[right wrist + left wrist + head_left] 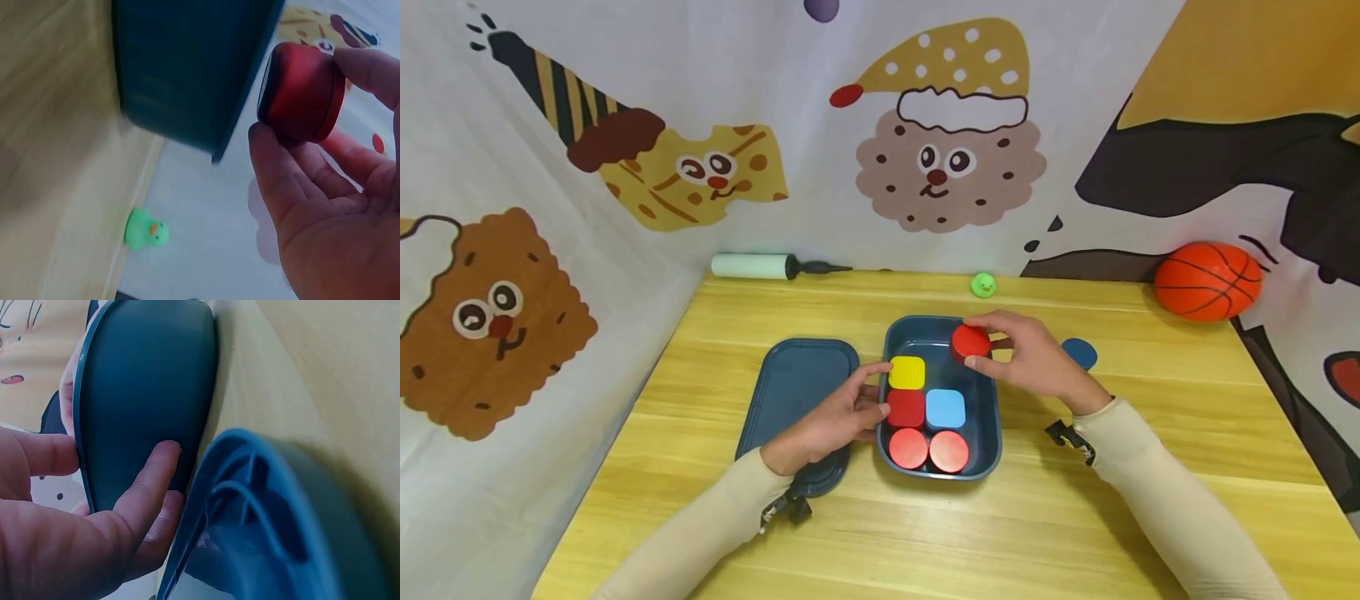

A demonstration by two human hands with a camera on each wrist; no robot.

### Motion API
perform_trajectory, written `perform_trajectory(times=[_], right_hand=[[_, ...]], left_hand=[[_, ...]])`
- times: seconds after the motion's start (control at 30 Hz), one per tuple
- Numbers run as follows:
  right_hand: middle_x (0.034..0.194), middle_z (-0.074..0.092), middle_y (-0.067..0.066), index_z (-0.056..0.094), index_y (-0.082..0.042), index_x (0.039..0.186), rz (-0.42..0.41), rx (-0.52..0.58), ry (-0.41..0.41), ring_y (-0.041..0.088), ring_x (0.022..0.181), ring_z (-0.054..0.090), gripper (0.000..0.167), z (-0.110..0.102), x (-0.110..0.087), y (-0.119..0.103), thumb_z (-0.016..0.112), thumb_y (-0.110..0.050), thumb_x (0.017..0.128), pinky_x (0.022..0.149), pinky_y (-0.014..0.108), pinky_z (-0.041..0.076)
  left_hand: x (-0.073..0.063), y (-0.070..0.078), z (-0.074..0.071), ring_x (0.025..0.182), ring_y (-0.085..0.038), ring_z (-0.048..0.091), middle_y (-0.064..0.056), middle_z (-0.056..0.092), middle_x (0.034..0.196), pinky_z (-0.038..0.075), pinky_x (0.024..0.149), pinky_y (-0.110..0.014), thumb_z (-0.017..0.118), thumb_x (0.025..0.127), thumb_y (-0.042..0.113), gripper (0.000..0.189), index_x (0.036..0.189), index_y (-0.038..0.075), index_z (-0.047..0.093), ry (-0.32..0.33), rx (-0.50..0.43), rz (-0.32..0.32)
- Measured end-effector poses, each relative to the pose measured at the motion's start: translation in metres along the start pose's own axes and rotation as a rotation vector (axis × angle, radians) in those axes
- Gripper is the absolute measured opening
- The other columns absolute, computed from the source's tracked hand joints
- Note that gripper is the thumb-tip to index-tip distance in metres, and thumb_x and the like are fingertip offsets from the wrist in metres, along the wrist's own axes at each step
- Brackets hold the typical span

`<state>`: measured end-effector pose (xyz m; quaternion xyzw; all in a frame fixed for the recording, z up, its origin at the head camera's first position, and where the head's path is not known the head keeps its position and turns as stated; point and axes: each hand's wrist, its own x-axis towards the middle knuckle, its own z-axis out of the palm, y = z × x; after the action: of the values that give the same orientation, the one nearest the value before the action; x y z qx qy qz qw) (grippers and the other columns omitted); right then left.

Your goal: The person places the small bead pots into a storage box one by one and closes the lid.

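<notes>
A dark blue rectangular box (987, 425) stands on the table between both hands. My left hand (842, 412) grips its left wall, with fingers spread along the outside and tips at the rim. In the left wrist view the fingers lie against the outer wall (140, 381). My right hand (1033, 358) pinches a round red container (970, 342) between thumb and fingers, over the box's far right corner. Inside the box sit a yellow square piece (907, 372), a red square piece (906, 408), a light blue square piece (945, 408) and two round red pieces (908, 448).
Left of the box lies a dark blue lid (797, 375), partly under the left arm. A blue disc (1079, 353) lies beyond the right hand. Along the back are a hand pump (752, 266), a green toy duck (982, 285) and an orange basketball (1207, 282).
</notes>
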<state>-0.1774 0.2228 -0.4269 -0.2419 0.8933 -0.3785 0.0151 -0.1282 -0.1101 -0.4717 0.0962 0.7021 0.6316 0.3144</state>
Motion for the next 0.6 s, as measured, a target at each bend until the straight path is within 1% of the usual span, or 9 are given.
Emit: perform_trajectory(times=[0.17,0.27,0.43,0.6], right_hand=[[0.128,0.07,0.008,0.067,-0.009,0.139,-0.052,-0.055,-0.039,0.024,0.109,0.07,0.058,0.014,0.008,-0.002,0.088,-0.026,0.088,0.091,0.046,0.064],[0.125,0.071,0.006,0.067,-0.009,0.138,-0.077,-0.107,-0.058,0.021,0.105,0.069,0.057,0.024,0.013,-0.002,0.087,-0.028,0.088,0.089,0.043,0.064],[0.121,0.072,0.007,0.069,-0.006,0.135,-0.109,-0.207,-0.088,0.018,0.096,0.066,0.057,0.036,0.018,-0.003,0.087,-0.031,0.087,0.082,0.035,0.062],[0.122,0.074,0.009,0.07,-0.004,0.133,-0.14,-0.29,-0.118,0.019,0.098,0.067,0.056,0.042,0.02,-0.002,0.086,-0.032,0.087,0.083,0.035,0.06]], left_hand=[[-0.001,0.0,-0.001,0.122,-0.027,0.063,-0.023,0.046,0.152,0.062,0.095,-0.045,0.059,0.108,0.012,0.067,0.164,0.031,0.028,-0.004,-0.007,0.002],[-0.001,0.0,-0.001,0.123,-0.027,0.063,-0.023,0.046,0.152,0.062,0.095,-0.045,0.059,0.108,0.012,0.066,0.164,0.03,0.029,-0.002,-0.005,0.003],[-0.001,0.0,-0.001,0.122,-0.027,0.063,-0.024,0.046,0.151,0.062,0.095,-0.046,0.059,0.108,0.012,0.065,0.164,0.029,0.029,-0.002,-0.013,0.002],[0.0,0.0,-0.002,0.121,-0.026,0.063,-0.024,0.047,0.15,0.062,0.094,-0.045,0.06,0.108,0.012,0.065,0.164,0.029,0.03,-0.004,-0.011,0.003]])
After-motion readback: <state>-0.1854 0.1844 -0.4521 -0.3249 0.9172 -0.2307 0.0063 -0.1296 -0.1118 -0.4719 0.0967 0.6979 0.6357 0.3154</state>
